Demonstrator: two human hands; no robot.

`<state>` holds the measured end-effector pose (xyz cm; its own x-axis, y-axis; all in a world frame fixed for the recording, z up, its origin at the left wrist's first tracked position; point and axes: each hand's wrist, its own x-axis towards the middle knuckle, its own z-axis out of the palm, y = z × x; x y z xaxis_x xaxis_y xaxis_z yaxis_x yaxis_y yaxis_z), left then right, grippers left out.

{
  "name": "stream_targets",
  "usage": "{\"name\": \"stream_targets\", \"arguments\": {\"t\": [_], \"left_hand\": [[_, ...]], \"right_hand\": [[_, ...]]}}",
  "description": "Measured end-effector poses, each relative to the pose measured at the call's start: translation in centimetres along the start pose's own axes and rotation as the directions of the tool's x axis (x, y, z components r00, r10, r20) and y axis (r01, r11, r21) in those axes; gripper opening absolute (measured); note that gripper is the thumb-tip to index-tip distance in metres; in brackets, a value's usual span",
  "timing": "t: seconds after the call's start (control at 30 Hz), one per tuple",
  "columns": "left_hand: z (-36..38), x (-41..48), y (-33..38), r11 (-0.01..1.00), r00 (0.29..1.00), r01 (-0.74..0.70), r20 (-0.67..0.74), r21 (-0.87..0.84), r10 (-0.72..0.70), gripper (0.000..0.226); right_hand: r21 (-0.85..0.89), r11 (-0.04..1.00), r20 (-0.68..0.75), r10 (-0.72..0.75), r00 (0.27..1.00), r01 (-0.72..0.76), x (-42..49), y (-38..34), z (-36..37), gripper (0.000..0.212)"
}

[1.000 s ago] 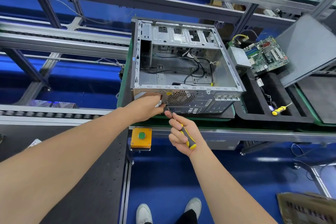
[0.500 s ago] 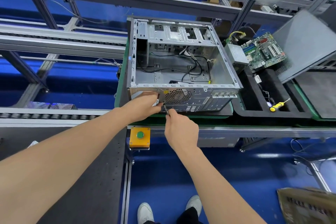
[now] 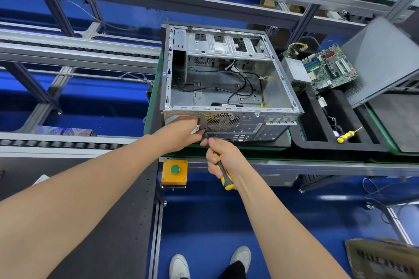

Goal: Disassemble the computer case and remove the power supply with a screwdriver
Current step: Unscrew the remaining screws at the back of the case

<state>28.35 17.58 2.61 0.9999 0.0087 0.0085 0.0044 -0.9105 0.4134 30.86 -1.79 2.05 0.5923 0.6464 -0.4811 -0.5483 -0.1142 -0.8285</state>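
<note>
Computer case point(image 3: 249, 123): open, on its side on green tabletop point(image 3: 152, 106), rear panel toward the person. Right hand point(image 3: 223, 156): fingers wrapped round yellow-black screwdriver point(image 3: 225, 178), tip at that panel. Left hand point(image 3: 181, 133): against the panel beside the tip, grip cannot be told.

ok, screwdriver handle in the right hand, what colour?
Yellow and black screwdriver handle, gripped by the right hand; best in head view.

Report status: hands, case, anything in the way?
Right hand grips screwdriver, tip at case rear beside fan grille. Left hand against that rear by the tip, grip unclear. Case open, cables loose inside. Nothing blocking the tool.
</note>
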Motion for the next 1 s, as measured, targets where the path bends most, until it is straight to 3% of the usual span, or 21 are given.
{"name": "stream_targets", "arguments": {"t": [0.07,0.1,0.17,0.23,0.3,0.37,0.4,0.47,0.53,0.57,0.6,0.67,0.77,0.83,0.9,1.0], "left_hand": [[-0.1,0.1,0.0,1.000,1.000,0.016,0.013,0.020,-0.017,0.022],[0.0,0.1,-0.1,1.000,1.000,0.022,0.014,0.016,-0.023,0.022],[0.0,0.1,0.0,1.000,0.999,0.030,0.015,-0.004,-0.030,0.020],[-0.1,0.1,0.1,0.999,0.999,0.046,0.022,-0.010,-0.046,0.024],[-0.2,0.0,0.3,0.998,0.997,0.066,0.032,-0.007,-0.066,0.027],[-0.2,0.0,0.4,0.998,0.997,0.069,0.037,-0.012,-0.068,0.027],[-0.2,0.0,0.4,0.998,0.997,0.066,0.039,-0.009,-0.065,0.026],[-0.3,0.0,0.4,0.999,0.998,0.049,0.044,-0.013,-0.049,0.023],[-0.4,0.0,0.3,0.999,0.998,0.035,0.055,-0.040,-0.033,0.017],[-0.4,0.0,0.3,0.998,0.997,0.039,0.063,-0.050,-0.036,0.014],[-0.4,0.0,0.2,0.997,0.997,0.050,0.069,-0.055,-0.046,0.013],[-0.3,0.1,0.1,0.996,0.996,0.071,0.063,-0.051,-0.068,0.018],[-0.2,0.1,-0.1,0.997,0.995,0.077,0.057,-0.024,-0.076,0.021],[-0.2,0.1,-0.1,0.996,0.995,0.082,0.058,-0.022,-0.081,0.019],[-0.3,0.0,0.0,0.996,0.995,0.088,0.058,-0.031,-0.086,0.022],[-0.4,-0.1,0.1,0.995,0.994,0.094,0.055,-0.035,-0.092,0.027]], "right_hand": [[-0.356,0.932,-0.119,-0.120,0.986,0.071,-0.2,-0.2,0.7,0.030],[-0.552,0.830,-0.170,-0.209,0.963,0.083,-0.5,-0.3,1.0,0.028],[-0.889,0.458,-0.192,-0.401,0.896,0.015,-0.8,-0.3,1.6,0.025],[-0.990,0.072,-0.143,-0.509,0.849,-0.124,-0.8,0.1,2.1,0.018],[-0.980,-0.048,-0.132,-0.562,0.816,-0.192,-0.6,0.5,2.6,0.012],[-0.981,0.014,-0.164,-0.579,0.799,-0.192,-0.4,0.6,2.4,0.018],[-0.983,0.114,-0.183,-0.558,0.809,-0.143,-0.4,0.5,2.1,0.022],[-0.875,0.484,-0.212,-0.407,0.888,0.013,-0.4,0.0,1.3,0.027],[-0.512,0.857,-0.156,-0.166,0.974,0.064,-0.2,-0.4,0.5,0.033],[-0.297,0.954,-0.103,-0.062,0.993,0.029,-0.2,-0.5,0.1,0.035],[-0.104,0.994,-0.041,0.011,0.999,-0.015,-0.2,-0.6,-0.2,0.035],[0.165,0.980,0.101,0.096,0.990,-0.112,-0.3,-0.4,-0.5,0.030],[0.444,0.862,0.291,0.118,0.949,-0.244,-0.1,0.3,-0.5,0.023],[0.592,0.761,0.328,0.076,0.942,-0.267,-0.1,0.8,-0.1,0.024],[0.629,0.746,0.279,0.048,0.959,-0.220,0.1,1.1,0.3,0.025],[0.462,0.883,0.118,0.030,0.993,-0.081,0.2,0.9,0.8,0.021]]}}
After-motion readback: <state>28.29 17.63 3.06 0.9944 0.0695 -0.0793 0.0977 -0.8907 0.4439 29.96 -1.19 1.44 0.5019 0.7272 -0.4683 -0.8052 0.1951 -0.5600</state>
